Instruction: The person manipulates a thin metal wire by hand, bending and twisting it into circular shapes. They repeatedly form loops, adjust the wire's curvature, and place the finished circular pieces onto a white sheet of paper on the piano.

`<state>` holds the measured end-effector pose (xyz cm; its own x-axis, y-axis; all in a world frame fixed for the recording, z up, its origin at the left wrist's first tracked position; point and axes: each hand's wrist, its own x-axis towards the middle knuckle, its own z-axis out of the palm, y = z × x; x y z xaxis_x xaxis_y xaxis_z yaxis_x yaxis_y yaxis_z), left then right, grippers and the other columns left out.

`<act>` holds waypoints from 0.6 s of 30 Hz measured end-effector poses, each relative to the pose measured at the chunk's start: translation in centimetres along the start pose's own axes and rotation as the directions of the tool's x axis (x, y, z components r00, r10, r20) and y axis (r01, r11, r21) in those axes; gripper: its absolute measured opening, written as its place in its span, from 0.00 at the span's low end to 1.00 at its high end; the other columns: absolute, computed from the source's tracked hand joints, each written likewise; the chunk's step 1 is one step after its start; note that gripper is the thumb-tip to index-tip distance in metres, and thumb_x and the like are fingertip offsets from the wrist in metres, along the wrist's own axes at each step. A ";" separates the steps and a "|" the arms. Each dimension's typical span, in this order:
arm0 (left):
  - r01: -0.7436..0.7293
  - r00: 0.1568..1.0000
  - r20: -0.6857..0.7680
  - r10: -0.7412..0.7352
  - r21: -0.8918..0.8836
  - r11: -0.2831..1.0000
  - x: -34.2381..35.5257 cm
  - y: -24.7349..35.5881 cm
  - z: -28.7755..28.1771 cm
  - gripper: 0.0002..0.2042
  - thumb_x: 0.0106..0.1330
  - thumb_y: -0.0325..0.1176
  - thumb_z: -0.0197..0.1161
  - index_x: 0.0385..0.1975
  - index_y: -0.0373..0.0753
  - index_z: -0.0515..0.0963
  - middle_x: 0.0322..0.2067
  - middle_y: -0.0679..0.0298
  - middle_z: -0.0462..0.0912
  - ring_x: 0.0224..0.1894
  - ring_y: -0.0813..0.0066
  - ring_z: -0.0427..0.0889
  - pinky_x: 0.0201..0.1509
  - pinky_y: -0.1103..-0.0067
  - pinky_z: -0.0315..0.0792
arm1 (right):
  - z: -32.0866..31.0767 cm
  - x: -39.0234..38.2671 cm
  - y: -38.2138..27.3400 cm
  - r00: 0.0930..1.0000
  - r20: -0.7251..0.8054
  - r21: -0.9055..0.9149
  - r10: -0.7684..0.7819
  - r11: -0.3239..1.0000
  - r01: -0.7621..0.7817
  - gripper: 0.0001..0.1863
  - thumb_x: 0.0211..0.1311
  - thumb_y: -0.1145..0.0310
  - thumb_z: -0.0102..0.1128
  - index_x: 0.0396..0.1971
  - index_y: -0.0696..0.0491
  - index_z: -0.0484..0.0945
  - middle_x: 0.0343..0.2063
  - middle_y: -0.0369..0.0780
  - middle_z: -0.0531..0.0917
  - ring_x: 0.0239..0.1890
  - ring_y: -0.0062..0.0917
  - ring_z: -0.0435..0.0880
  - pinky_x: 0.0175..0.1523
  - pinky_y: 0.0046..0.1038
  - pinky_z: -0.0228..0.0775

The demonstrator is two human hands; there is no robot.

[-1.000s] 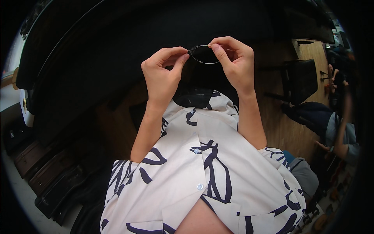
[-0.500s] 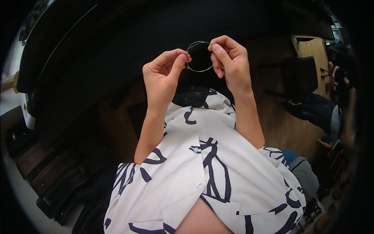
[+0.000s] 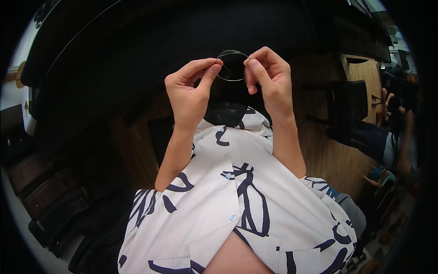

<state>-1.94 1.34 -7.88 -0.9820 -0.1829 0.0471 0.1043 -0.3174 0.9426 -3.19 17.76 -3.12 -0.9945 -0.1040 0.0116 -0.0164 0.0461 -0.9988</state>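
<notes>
A thin silvery wire (image 3: 232, 52), wound into a small ring of a few loops, is held up in front of my chest. My left hand (image 3: 188, 91) pinches the ring's left side between thumb and forefinger. Opposite it, my right hand (image 3: 273, 86) pinches the upper right side with thumb and forefinger, its lower fingers curled and slightly blurred. One loose end of the wire curls down inside the ring beside my left fingertips. The loops spread apart along the top and run closer together at the bottom.
A large black surface (image 3: 150, 36) stretches beyond my hands. Dark cases (image 3: 50, 187) stand at the lower left. To the right are a black chair (image 3: 349, 98) on a wood floor (image 3: 319, 141) and people (image 3: 394, 93) at the far right edge.
A loose wire end now shows inside the ring near my left fingers. My right hand has shifted slightly lower and its lower fingers are moving. Both hands keep their pinch.
</notes>
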 end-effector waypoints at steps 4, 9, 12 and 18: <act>0.174 0.983 0.114 -0.144 -0.323 0.930 0.0 -0.7 -0.9 0.13 0.61 0.25 0.71 0.45 0.32 0.84 0.34 0.60 0.87 0.36 0.78 0.84 0.43 0.83 0.75 | 0.1 0.1 -0.2 0.999 0.036 0.052 0.033 0.998 -0.034 0.07 0.68 0.73 0.56 0.30 0.58 0.77 0.17 0.33 0.77 0.15 0.12 0.73 0.21 0.15 0.66; 0.279 0.931 0.338 -0.137 -0.421 0.863 0.1 -0.1 -1.9 0.22 0.63 0.33 0.71 0.56 0.35 0.77 0.31 0.64 0.84 0.29 0.83 0.74 0.35 0.83 0.68 | -0.3 -0.1 -0.7 0.998 0.050 0.058 0.033 0.998 -0.036 0.07 0.68 0.72 0.57 0.29 0.57 0.77 0.17 0.34 0.76 0.15 0.13 0.72 0.21 0.15 0.65; 0.276 0.908 0.405 -0.106 -0.387 0.880 0.2 0.7 -2.3 0.19 0.63 0.31 0.70 0.53 0.34 0.79 0.32 0.65 0.84 0.32 0.84 0.77 0.35 0.84 0.69 | -0.1 0.0 -1.3 0.999 0.047 0.043 -0.021 0.999 0.019 0.07 0.68 0.72 0.57 0.29 0.57 0.77 0.16 0.34 0.76 0.15 0.12 0.71 0.20 0.14 0.64; 0.156 0.947 0.298 -0.119 -0.105 0.982 0.2 2.8 -1.7 0.06 0.66 0.22 0.65 0.40 0.33 0.84 0.35 0.63 0.85 0.34 0.81 0.83 0.36 0.87 0.75 | -0.8 -0.3 -2.1 0.997 0.023 0.012 -0.079 0.997 0.079 0.06 0.68 0.72 0.58 0.31 0.58 0.78 0.17 0.33 0.76 0.15 0.11 0.71 0.20 0.13 0.62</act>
<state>-1.60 -1.22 -5.79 -0.9894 0.1417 0.0313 -0.0344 -0.4384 0.8981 -2.91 18.50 -1.01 -0.9874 -0.1305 0.0894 -0.0935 0.0254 -0.9953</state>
